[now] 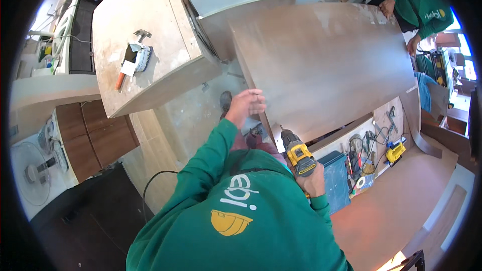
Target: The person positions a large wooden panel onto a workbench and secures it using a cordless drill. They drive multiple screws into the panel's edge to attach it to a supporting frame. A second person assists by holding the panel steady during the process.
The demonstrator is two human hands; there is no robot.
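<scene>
My right hand (315, 181) grips a yellow and black cordless drill (300, 158). Its bit end sits over the near left corner of a large brown wooden panel (326, 65), close to the panel's edge; whether it touches cannot be made out. Beside the left edge of that panel is my left hand (246, 106), holding nothing, with its fingers stretched out and slightly bent. Another person (420, 0) in a green top stands at the far right, one hand (387, 7) on the panel's far end and the other hand (413, 45) by its side edge.
On a wooden box-like unit (150, 0) at left lie a hammer (142, 34) and a blue and white pack (144, 57). To the right of the drill are a teal case (335, 178), several hand tools and a yellow power tool (395, 152). A fan (32, 173) stands at far left.
</scene>
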